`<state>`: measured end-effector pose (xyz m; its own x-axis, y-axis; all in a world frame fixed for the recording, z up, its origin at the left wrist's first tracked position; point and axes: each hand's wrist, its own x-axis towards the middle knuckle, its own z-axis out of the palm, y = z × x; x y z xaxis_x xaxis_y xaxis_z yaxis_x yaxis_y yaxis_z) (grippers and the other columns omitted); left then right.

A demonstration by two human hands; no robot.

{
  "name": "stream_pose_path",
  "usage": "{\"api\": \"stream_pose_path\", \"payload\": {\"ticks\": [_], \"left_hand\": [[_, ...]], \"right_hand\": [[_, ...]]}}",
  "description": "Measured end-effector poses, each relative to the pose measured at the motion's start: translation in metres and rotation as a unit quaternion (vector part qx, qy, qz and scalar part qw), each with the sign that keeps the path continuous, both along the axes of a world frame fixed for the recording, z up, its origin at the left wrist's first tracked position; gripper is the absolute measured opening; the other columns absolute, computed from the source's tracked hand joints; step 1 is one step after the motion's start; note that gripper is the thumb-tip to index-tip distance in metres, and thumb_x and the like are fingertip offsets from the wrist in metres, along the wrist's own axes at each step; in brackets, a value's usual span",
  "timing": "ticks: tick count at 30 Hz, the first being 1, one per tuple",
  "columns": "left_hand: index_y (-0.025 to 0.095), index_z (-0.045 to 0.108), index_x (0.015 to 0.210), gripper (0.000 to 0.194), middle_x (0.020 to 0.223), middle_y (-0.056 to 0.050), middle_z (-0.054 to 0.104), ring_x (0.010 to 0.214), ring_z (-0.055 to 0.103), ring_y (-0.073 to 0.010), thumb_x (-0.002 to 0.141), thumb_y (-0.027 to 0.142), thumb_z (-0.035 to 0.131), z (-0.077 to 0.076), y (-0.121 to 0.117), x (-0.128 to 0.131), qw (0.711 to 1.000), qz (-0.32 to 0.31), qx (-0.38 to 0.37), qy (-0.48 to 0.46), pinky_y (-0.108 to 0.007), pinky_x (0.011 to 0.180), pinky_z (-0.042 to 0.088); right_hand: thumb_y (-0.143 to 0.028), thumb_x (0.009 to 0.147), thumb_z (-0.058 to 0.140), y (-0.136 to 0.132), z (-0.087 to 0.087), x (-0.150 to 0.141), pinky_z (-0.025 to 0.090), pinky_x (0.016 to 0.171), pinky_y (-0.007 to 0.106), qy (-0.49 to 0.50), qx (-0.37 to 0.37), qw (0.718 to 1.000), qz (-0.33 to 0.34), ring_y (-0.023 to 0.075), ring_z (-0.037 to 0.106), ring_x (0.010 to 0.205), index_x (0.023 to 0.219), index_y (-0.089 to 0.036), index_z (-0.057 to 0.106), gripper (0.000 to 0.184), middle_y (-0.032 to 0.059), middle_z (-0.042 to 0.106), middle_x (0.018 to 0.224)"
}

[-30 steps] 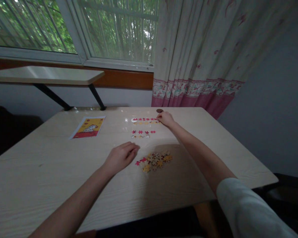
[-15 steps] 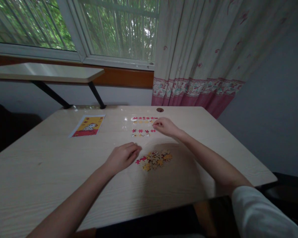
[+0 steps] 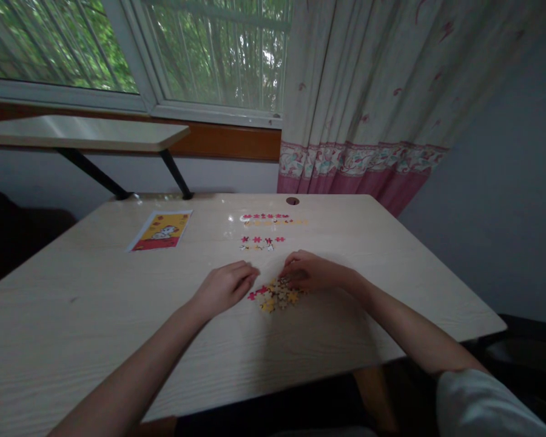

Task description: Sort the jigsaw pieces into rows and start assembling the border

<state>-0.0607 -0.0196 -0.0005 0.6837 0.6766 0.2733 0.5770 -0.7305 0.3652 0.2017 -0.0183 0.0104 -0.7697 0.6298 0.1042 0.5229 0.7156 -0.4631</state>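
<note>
the right hand (image 3: 316, 271) has moved from the laid-out rows (image 3: 257, 240) to the puzzle pile (image 3: 279, 298) on the counter (image 3: 95, 315), seemingly shifting work there, its grip impossible to tell, the left hand (image 3: 225, 286) curled together alongside.

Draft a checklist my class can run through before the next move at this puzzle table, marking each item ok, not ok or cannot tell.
1. Right hand at the piece pile: ok, it overlaps the pile's far right part in view.
2. Piece gripped in right hand: cannot tell, the fingers hide it.
3. Left hand empty: cannot tell, its fingers are curled.
4. Picture sheet uncovered: ok.
5. Laid-out rows unobstructed: ok.
6. Every piece in a row: not ok, the pile remains.
</note>
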Motion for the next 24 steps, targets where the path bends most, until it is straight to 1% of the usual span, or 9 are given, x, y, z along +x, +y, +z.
{"api": "stream_pose_path", "payload": {"ticks": [4, 7, 9, 11, 15, 19, 21, 24], "left_hand": [[0.019, 0.061, 0.094, 0.023, 0.085, -0.005, 0.064, 0.078, 0.059, -0.0154, 0.088, 0.023, 0.039, 0.002, -0.002, 0.002, 1.000, -0.002, -0.013, -0.019, -0.027, 0.070, 0.047], [0.018, 0.063, 0.092, 0.023, 0.080, -0.004, 0.064, 0.068, 0.057, -0.0132, 0.087, 0.025, 0.042, 0.001, -0.004, 0.007, 0.994, 0.007, -0.071, -0.082, -0.025, 0.062, 0.046], [0.016, 0.065, 0.090, 0.025, 0.078, -0.005, 0.065, 0.063, 0.056, -0.0127, 0.086, 0.029, 0.044, 0.000, -0.004, 0.012, 0.980, 0.030, -0.134, -0.141, -0.024, 0.056, 0.044], [0.015, 0.066, 0.088, 0.028, 0.077, -0.006, 0.067, 0.063, 0.057, -0.0137, 0.084, 0.034, 0.047, -0.001, -0.004, 0.016, 0.961, 0.060, -0.191, -0.189, -0.024, 0.055, 0.044], [0.012, 0.067, 0.084, 0.032, 0.073, -0.007, 0.067, 0.063, 0.057, -0.0155, 0.078, 0.040, 0.052, -0.001, -0.004, 0.022, 0.933, 0.091, -0.263, -0.228, -0.026, 0.055, 0.044], [0.011, 0.066, 0.080, 0.030, 0.063, -0.003, 0.061, 0.053, 0.050, -0.0116, 0.073, 0.039, 0.058, -0.004, -0.005, 0.025, 0.916, 0.099, -0.300, -0.246, -0.022, 0.048, 0.038], [0.011, 0.065, 0.077, 0.027, 0.058, -0.001, 0.057, 0.050, 0.045, -0.0097, 0.072, 0.038, 0.059, -0.006, -0.006, 0.026, 0.915, 0.098, -0.302, -0.249, -0.020, 0.046, 0.034], [0.012, 0.064, 0.073, 0.025, 0.055, 0.002, 0.051, 0.048, 0.041, -0.0084, 0.073, 0.036, 0.059, -0.009, -0.005, 0.026, 0.916, 0.096, -0.289, -0.261, -0.019, 0.046, 0.031]], "right_hand": [[-0.029, 0.080, 0.060, -0.001, 0.004, -0.002, 0.041, 0.084, 0.028, 0.007, 0.007, 1.000, -0.007, 0.0149, 0.054, 0.089, 0.100, -0.017, 0.064, 0.024, 0.0064, 0.062, 0.092], [-0.030, 0.080, 0.060, -0.002, 0.006, -0.004, 0.041, 0.085, 0.029, 0.042, 0.017, 0.999, -0.018, 0.0152, 0.054, 0.090, 0.100, -0.016, 0.063, 0.025, 0.0061, 0.063, 0.092], [-0.028, 0.081, 0.059, -0.002, 0.006, -0.007, 0.040, 0.086, 0.029, 0.067, 0.016, 0.997, -0.031, 0.0147, 0.054, 0.091, 0.103, -0.017, 0.062, 0.025, 0.0056, 0.064, 0.094], [-0.024, 0.082, 0.057, -0.003, 0.004, -0.013, 0.041, 0.084, 0.028, 0.084, 0.010, 0.995, -0.048, 0.0139, 0.055, 0.088, 0.105, -0.019, 0.061, 0.024, 0.0048, 0.065, 0.094], [-0.018, 0.085, 0.050, -0.007, -0.003, -0.023, 0.043, 0.078, 0.026, 0.108, -0.002, 0.992, -0.071, 0.0124, 0.055, 0.080, 0.107, -0.021, 0.062, 0.026, 0.0037, 0.065, 0.088], [-0.017, 0.083, 0.052, -0.011, -0.007, -0.031, 0.043, 0.068, 0.022, 0.174, -0.034, 0.977, -0.117, 0.0098, 0.054, 0.071, 0.108, -0.021, 0.063, 0.028, 0.0021, 0.065, 0.084], [-0.017, 0.081, 0.054, -0.012, -0.006, -0.034, 0.042, 0.063, 0.020, 0.195, -0.059, 0.970, -0.132, 0.0087, 0.054, 0.067, 0.106, -0.021, 0.063, 0.027, 0.0008, 0.065, 0.081], [-0.017, 0.079, 0.057, -0.013, -0.002, -0.037, 0.041, 0.060, 0.019, 0.203, -0.085, 0.966, -0.134, 0.0078, 0.053, 0.064, 0.104, -0.021, 0.063, 0.027, -0.0006, 0.064, 0.077]]}}
